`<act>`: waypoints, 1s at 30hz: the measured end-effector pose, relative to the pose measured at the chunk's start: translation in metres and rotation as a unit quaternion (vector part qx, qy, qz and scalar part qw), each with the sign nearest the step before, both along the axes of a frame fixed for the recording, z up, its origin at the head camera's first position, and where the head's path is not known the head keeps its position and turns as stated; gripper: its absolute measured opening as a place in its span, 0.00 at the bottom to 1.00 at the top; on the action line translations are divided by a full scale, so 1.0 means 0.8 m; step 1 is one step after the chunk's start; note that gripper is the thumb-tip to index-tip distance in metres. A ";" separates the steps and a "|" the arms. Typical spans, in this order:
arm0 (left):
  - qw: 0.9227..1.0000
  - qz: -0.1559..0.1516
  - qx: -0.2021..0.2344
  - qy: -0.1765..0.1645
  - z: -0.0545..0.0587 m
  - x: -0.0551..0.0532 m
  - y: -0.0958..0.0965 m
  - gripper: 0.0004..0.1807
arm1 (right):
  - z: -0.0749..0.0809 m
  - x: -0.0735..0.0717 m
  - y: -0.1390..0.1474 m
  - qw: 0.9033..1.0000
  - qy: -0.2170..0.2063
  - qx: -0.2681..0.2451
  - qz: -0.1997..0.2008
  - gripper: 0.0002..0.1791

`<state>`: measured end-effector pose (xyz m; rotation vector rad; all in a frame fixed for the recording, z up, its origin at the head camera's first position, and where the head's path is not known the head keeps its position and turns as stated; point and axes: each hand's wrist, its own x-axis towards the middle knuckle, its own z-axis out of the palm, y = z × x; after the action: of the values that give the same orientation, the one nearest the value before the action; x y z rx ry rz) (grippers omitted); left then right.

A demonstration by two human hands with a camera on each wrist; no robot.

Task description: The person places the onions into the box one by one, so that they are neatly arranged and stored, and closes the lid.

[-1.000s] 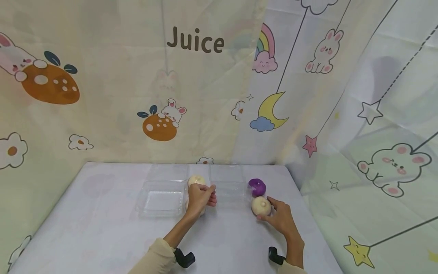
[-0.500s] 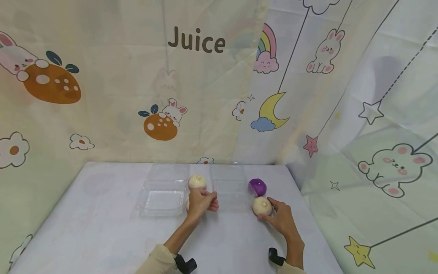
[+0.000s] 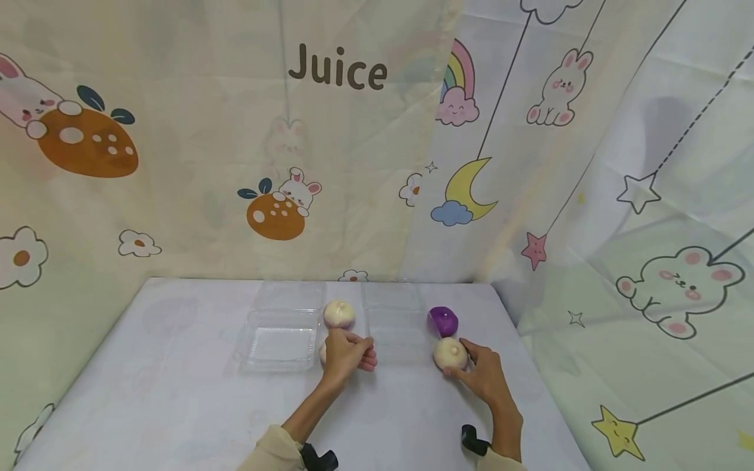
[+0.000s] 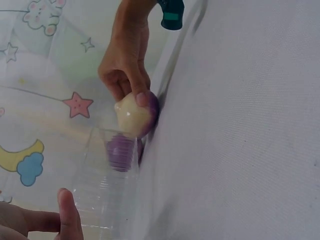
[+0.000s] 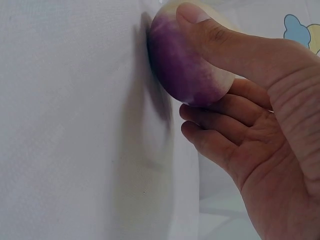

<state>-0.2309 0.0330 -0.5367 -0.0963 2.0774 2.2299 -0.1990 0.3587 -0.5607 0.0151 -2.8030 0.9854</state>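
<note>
Gripping a round cream-and-purple thing (image 3: 450, 354), the right hand (image 3: 485, 374) is on its right side, low over the worktop (image 3: 412, 418). The thumb goes on the near side and a finger goes on the far side, so they are spread just as wide as the thing. The other fingers bend in next to it. The thing's cream top has a little bump, and its bottom part is purple. Just behind it is a purple thing (image 3: 444, 322); I cannot tell if the two touch.

The left hand (image 3: 346, 353) is well apart from the gripped thing, over to the left. Its thumb and pointing finger come together by the left edge of the right clear box (image 3: 397, 337). I cannot tell if they pinch the box. This box sits between the two hands, a bit farther back.

A cream ball (image 3: 339, 314) is just behind the left hand, between the right clear box and the left clear box (image 3: 284, 347). Another pale round thing (image 3: 322, 353) peeks out from behind the left hand, mostly hidden. Behind the worktop hangs a cloth (image 3: 194, 131) with bunnies and stars on it.
</note>
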 end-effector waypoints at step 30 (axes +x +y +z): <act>0.999 -0.024 -0.017 0.016 -0.003 0.003 -0.005 0.09 | 0.003 0.005 0.002 1.000 0.025 0.009 0.000 0.46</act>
<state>-0.2286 0.0289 -0.5392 -0.0124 2.1104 2.1846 -0.1949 0.3605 -0.5586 0.0422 -2.7656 0.9475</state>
